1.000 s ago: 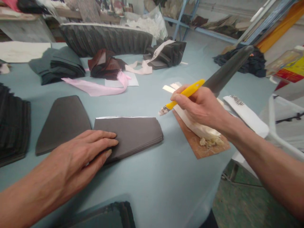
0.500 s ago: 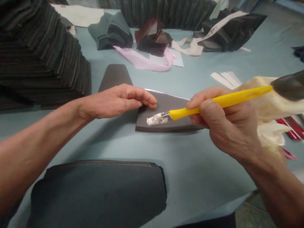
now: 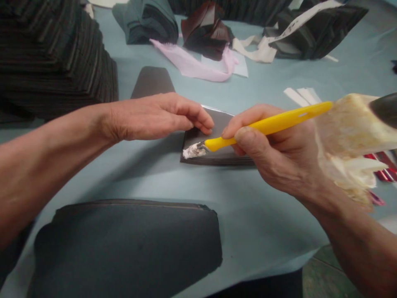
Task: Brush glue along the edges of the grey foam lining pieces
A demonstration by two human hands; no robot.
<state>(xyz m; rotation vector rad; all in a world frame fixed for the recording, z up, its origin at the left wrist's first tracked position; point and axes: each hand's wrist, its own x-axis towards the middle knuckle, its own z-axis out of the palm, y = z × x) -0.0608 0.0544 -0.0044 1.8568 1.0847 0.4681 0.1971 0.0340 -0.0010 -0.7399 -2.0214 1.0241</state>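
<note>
A yellow-handled brush (image 3: pixel 266 126) is gripped between the thumb and fingers of my right hand (image 3: pixel 273 145). Its bristles, caked with white paste, rest at the near left corner of a small stack of dark grey sheets (image 3: pixel 217 151). Over the left end of that stack reaches my left hand (image 3: pixel 164 118), holding nothing, fingers stretched out and slightly bent, with the fingertips at the top sheet. A white edge shows along the stack's far side. Behind my left hand lies another dark grey piece (image 3: pixel 153 80), partly covered by the hand.
Tall piles of dark sheets (image 3: pixel 58 66) stand at the left. A dark panel (image 3: pixel 130 244) lies in front. Farther back are a folded dark bundle (image 3: pixel 147 20), a brown bundle (image 3: pixel 206 33) and a pink strip (image 3: pixel 198 68). A paste-stained, cream-coloured container (image 3: pixel 350 124) stands right.
My right hand has moved left, bringing the brush tip from above the top sheet to its near left corner. My left hand stays over the stack. The whole view has shifted slightly.
</note>
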